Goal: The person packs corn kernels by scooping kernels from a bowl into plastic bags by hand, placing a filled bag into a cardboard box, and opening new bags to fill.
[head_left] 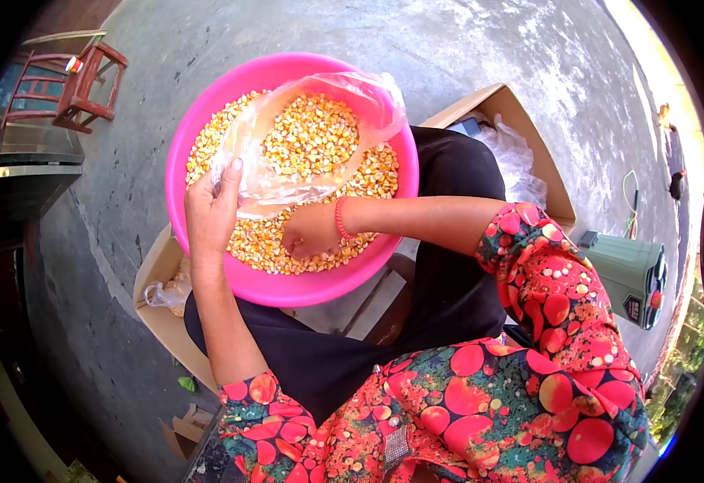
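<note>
A pink basin (176, 173) full of yellow corn kernels (255, 245) rests across my lap. Inside it, a clear plastic bag (275, 191) lies with its mouth spread, and a heap of kernels is in the bag. My left hand (213, 205) pinches the bag's near left edge, thumb on top. Below the bag, my right hand (313, 229), with a red bracelet at the wrist, is pushed down into the loose kernels. Its fingers curl into the corn and their tips are hidden.
An open cardboard box (541, 145) holding clear plastic bags (513, 161) stands right of the basin. Another box (163, 310) with a filled bag sits at the left. A wooden chair (86, 88) is upper left, a green-grey bin (626, 274) at the right.
</note>
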Tool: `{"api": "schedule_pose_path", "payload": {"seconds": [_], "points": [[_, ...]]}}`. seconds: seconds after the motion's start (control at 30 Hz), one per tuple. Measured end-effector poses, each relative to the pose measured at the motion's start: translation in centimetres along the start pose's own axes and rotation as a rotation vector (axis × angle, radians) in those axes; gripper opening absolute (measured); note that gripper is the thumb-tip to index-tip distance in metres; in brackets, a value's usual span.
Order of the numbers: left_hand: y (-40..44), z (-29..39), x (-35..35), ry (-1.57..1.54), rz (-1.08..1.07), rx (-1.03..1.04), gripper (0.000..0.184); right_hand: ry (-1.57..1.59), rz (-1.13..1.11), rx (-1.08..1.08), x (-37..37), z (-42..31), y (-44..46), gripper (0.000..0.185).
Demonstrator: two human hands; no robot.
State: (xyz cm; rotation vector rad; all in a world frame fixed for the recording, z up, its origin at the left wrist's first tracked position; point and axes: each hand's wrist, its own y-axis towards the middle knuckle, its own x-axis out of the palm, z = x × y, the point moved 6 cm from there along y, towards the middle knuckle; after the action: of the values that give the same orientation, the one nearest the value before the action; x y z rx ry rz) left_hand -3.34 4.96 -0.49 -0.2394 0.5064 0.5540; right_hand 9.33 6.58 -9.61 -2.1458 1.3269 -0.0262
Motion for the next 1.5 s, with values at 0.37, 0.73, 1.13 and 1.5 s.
{"api": "schedule_pose_path", "payload": {"seconds": [0.37, 0.73, 1.13, 1.5], "points": [[-0.2, 0.6, -0.3, -0.005, 0.054, 0.046, 0.036, 0.763, 0.083, -0.378, -7.7, -5.3, -6.4, 0.016], [-0.3, 1.0, 0.0, -0.014, 0.041, 0.006, 0.029, 0.019, 0.844, -0.389, -12.7, -1.5, -6.4, 0.029], [-0.1, 0.5, -0.1, -0.005, 0.067, 0.012, 0.036, -0.557, 0.213, -0.076, -0.7, -1.6, -1.4, 0.040], [0.1, 0.1, -0.1, 0.034, -0.005, -0.006, 0.029, -0.455, 0.034, -0.187, 1.5, -0.6, 0.7, 0.022]]}}
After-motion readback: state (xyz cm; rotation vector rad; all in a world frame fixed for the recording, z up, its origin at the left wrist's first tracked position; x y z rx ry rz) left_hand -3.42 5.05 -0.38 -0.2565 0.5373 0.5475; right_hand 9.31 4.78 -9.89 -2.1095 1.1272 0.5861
